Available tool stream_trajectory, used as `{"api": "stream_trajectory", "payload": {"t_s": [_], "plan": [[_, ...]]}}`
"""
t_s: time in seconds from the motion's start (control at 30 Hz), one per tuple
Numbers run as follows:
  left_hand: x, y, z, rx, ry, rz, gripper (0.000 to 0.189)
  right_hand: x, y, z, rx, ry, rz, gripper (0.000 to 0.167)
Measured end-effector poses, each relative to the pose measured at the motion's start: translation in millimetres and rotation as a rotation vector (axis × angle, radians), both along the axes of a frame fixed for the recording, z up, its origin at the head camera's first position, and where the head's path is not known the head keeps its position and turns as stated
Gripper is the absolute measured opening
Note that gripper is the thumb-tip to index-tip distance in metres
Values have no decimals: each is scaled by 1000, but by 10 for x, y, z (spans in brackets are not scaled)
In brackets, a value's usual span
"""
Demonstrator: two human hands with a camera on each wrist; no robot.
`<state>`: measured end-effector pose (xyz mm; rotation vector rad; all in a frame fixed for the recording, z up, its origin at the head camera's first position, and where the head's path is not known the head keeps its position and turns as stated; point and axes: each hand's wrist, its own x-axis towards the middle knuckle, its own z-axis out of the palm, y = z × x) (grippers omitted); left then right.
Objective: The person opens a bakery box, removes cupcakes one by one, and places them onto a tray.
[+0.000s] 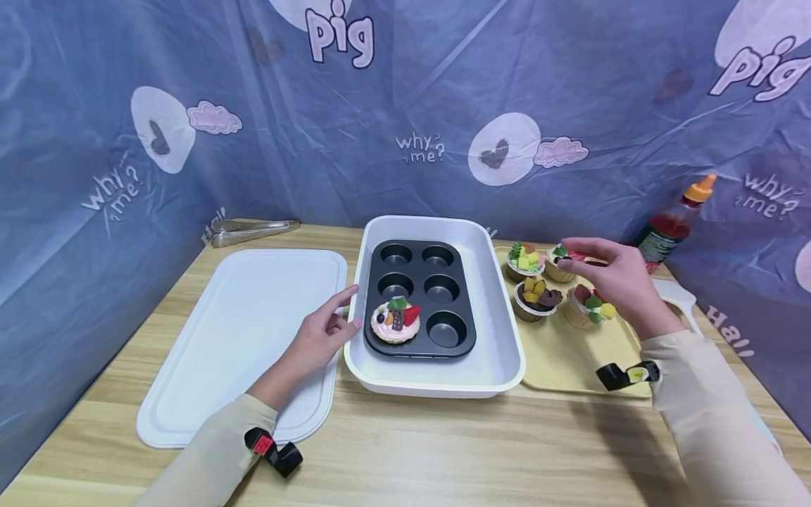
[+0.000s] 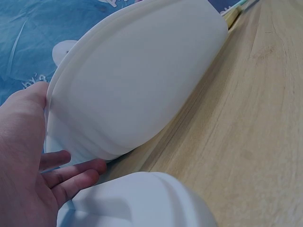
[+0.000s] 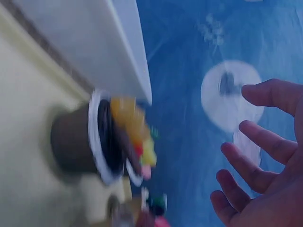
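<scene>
My left hand (image 1: pixel 319 332) is at the left side of a white rectangular basin (image 1: pixel 500 338), with fingertips right at its rim. In the left wrist view its fingers (image 2: pixel 78 176) spread along the basin's outer wall. Inside the basin lies a black muffin tin (image 1: pixel 420 350); a pink-frosted cupcake (image 1: pixel 394 324) with fruit toppings sits in its front left cup. Over a yellow tray (image 1: pixel 557 366) hovers my right hand (image 1: pixel 611 278), fingers apart and holding nothing. Under and beside it stand several decorated cupcakes, among them a chocolate one (image 1: pixel 536 299) and a cream one (image 1: pixel 586 307).
A white tray (image 1: pixel 253 317) lies left of the basin, with metal tongs (image 1: pixel 250 231) behind it. At the back right stands a red sauce bottle (image 1: pixel 671 224) with an orange cap. A white handled item (image 1: pixel 676 292) lies beside the yellow tray. Printed blue cloth hangs behind the table.
</scene>
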<state>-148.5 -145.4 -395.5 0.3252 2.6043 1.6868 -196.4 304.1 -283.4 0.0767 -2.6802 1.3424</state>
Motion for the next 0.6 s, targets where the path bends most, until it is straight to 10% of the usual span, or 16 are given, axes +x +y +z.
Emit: {"api": "stream_trajectory", "payload": {"t_s": [0.6], "plan": [[1, 10, 12, -4, 12, -10, 61, -3, -994, 86, -12, -30, 234, 44]]}}
